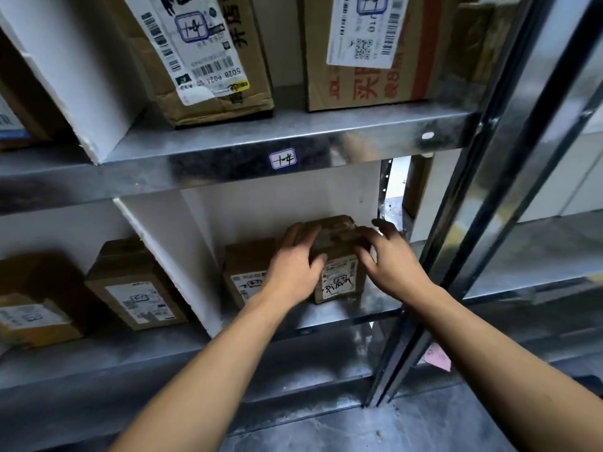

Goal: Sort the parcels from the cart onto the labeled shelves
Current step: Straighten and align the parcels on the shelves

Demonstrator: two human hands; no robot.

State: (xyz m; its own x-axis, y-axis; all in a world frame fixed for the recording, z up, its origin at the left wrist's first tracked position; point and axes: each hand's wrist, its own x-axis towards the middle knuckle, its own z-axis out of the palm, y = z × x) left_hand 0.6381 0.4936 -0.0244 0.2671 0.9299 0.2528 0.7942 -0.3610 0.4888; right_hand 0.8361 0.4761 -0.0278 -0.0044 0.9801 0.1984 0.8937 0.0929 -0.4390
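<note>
A small brown parcel (pixel 337 256) with a white shipping label stands on the lower metal shelf (pixel 329 316), in the right-hand bay. My left hand (pixel 295 265) lies over its left top edge, fingers wrapped on it. My right hand (pixel 388 259) presses its right side with fingers spread. Just left of it, touching, stands another labelled brown parcel (pixel 243 272), partly hidden by my left hand.
A white divider (pixel 169 252) separates this bay from two more parcels (pixel 133 285) on the left. The upper shelf (pixel 228 141), marked with a small handwritten label (pixel 283 159), carries larger cartons (pixel 208 60). A steel upright (pixel 456 239) stands close on the right.
</note>
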